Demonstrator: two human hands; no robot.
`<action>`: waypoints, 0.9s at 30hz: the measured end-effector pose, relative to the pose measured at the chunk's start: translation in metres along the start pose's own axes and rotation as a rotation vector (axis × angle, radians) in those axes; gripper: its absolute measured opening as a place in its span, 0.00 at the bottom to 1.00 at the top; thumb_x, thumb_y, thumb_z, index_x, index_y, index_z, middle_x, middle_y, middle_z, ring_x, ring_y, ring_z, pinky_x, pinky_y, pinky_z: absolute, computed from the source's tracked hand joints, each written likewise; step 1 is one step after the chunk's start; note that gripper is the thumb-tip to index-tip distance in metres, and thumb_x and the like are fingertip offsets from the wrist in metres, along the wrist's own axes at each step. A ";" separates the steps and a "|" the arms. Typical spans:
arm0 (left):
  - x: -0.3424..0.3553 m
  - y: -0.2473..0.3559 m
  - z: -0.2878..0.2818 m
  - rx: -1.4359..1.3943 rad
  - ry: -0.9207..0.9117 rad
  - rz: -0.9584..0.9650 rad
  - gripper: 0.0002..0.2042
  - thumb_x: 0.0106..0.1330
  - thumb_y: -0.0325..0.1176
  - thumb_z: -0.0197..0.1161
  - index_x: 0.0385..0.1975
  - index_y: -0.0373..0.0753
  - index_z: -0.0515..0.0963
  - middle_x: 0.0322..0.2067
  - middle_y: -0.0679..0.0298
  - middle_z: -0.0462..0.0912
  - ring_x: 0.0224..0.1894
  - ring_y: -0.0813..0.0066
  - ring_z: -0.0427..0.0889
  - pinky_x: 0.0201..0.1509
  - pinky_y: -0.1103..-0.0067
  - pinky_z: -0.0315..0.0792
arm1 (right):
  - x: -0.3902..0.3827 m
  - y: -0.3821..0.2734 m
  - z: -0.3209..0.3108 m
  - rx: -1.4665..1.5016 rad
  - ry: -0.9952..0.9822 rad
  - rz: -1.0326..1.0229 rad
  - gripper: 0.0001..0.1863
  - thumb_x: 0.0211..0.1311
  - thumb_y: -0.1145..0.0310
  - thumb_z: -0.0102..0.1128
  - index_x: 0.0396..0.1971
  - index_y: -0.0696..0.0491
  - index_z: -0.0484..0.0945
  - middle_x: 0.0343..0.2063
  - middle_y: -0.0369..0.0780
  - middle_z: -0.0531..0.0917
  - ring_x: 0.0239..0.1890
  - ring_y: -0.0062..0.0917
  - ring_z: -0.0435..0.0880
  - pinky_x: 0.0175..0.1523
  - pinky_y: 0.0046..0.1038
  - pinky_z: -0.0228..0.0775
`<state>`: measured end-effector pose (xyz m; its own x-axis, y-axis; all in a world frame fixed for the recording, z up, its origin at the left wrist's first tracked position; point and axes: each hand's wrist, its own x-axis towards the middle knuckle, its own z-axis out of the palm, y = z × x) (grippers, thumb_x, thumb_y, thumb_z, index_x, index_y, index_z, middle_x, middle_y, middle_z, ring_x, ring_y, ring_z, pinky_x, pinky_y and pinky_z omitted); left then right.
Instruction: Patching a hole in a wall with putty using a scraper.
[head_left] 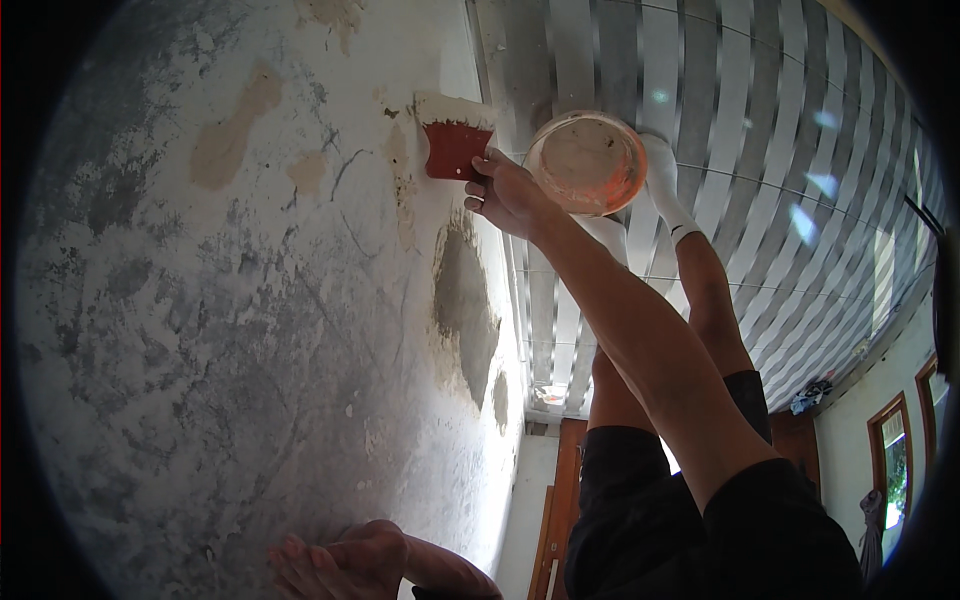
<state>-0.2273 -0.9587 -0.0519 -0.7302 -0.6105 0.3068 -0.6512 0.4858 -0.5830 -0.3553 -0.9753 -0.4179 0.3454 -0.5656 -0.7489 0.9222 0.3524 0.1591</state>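
Note:
My right hand (500, 195) grips a red putty scraper (455, 150) at the wall (250, 330); pale paste coats its upper edge. Below it on the wall is a grey patch with rough brownish edges (462, 310), among several beige patches. My left hand (340, 560), at the lower left, has its fingers extended against or close to the wall; whether they touch it I cannot tell. Beside my right hand, a round orange-stained tub (587, 160) with pale residue sits on the striped tiled floor (790, 120).
My legs (705, 290) in white socks and dark shorts stand beside the tub. The floor meets the wall in a long seam. Farther off are wooden doors (565, 470), a wooden-framed window (890, 450), a hanging cloth (870, 530) and a small pile of things (810, 392).

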 end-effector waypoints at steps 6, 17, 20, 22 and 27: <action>0.003 -0.001 -0.001 0.023 -0.012 0.031 0.07 0.70 0.22 0.49 0.39 0.29 0.75 0.39 0.47 0.84 0.45 0.55 0.84 0.62 0.63 0.67 | 0.000 -0.001 0.002 -0.014 -0.053 0.018 0.08 0.73 0.70 0.39 0.47 0.48 0.65 0.31 0.31 0.68 0.26 0.18 0.59 0.33 0.24 0.56; 0.004 -0.003 -0.001 0.012 -0.012 0.051 0.07 0.70 0.22 0.49 0.40 0.29 0.76 0.40 0.49 0.84 0.46 0.56 0.84 0.62 0.64 0.68 | 0.007 0.003 -0.002 -0.009 -0.020 0.032 0.06 0.73 0.70 0.40 0.44 0.46 0.66 0.31 0.31 0.68 0.26 0.18 0.60 0.33 0.25 0.56; 0.002 0.001 0.002 0.016 -0.002 0.043 0.07 0.70 0.22 0.49 0.39 0.30 0.76 0.40 0.49 0.84 0.46 0.56 0.84 0.62 0.64 0.68 | 0.006 0.001 -0.002 0.069 0.052 0.018 0.06 0.72 0.70 0.40 0.44 0.46 0.66 0.31 0.31 0.68 0.26 0.18 0.60 0.33 0.24 0.56; 0.003 -0.003 -0.002 0.035 -0.005 0.038 0.07 0.70 0.22 0.49 0.39 0.30 0.76 0.40 0.49 0.84 0.46 0.56 0.84 0.62 0.64 0.68 | 0.002 0.007 0.007 0.140 -0.101 0.062 0.05 0.72 0.71 0.40 0.42 0.46 0.65 0.31 0.31 0.68 0.26 0.18 0.60 0.32 0.24 0.55; 0.004 0.001 -0.001 0.065 -0.015 0.023 0.07 0.70 0.22 0.49 0.39 0.30 0.76 0.39 0.49 0.84 0.45 0.56 0.84 0.61 0.63 0.68 | 0.012 0.002 -0.008 -0.007 0.065 0.019 0.05 0.72 0.71 0.39 0.42 0.47 0.65 0.31 0.32 0.68 0.26 0.18 0.60 0.31 0.24 0.55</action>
<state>-0.2308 -0.9599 -0.0509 -0.7413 -0.6093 0.2813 -0.6190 0.4587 -0.6376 -0.3510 -0.9758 -0.4316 0.3508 -0.5089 -0.7861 0.9141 0.3683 0.1695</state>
